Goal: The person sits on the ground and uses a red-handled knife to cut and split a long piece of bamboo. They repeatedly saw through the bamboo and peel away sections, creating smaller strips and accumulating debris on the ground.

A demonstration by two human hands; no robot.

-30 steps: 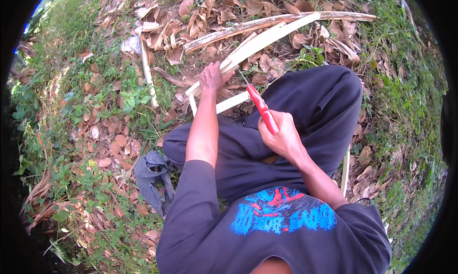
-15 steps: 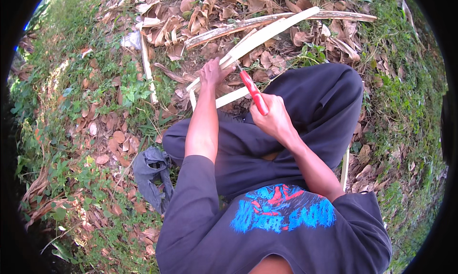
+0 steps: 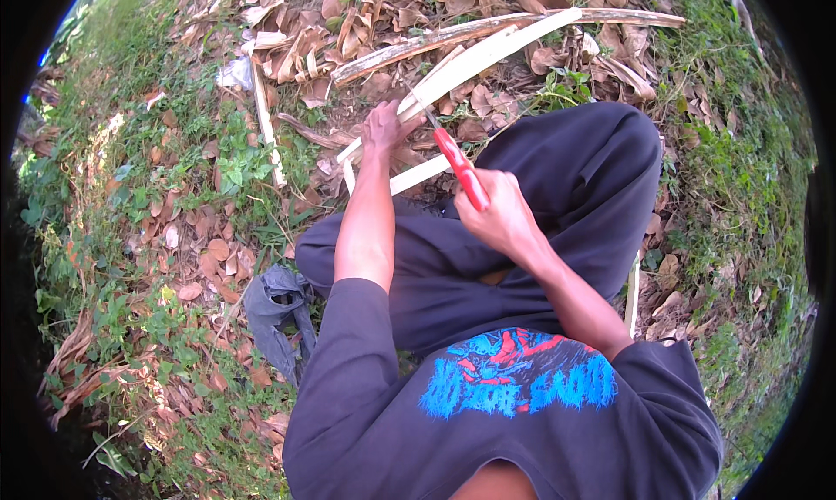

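My right hand [image 3: 498,211] is closed round the red handle of a saw [image 3: 461,171]. Its thin blade lies across a pale wooden strip [image 3: 496,56], near the strip's lower left end. Just left of the blade, my left hand [image 3: 383,127] presses down and grips that end, its fingers wrapped over the wood. Beneath and beside this hand, more pale sticks show, one of them a flat strip [image 3: 420,174] running toward my knee. How these pieces touch under the hand is hidden.
A long rough branch [image 3: 435,41] lies beyond the strip on dry leaves. Another stick [image 3: 266,121] and a clear plastic scrap [image 3: 235,73] lie to the left. A dark plastic bag [image 3: 277,317] rests beside my left thigh. A pale stick [image 3: 632,300] lies at my right.
The blade has shifted slightly on the wood and shows more plainly across it. Both hands keep their grips, with only a small movement to the left and away.
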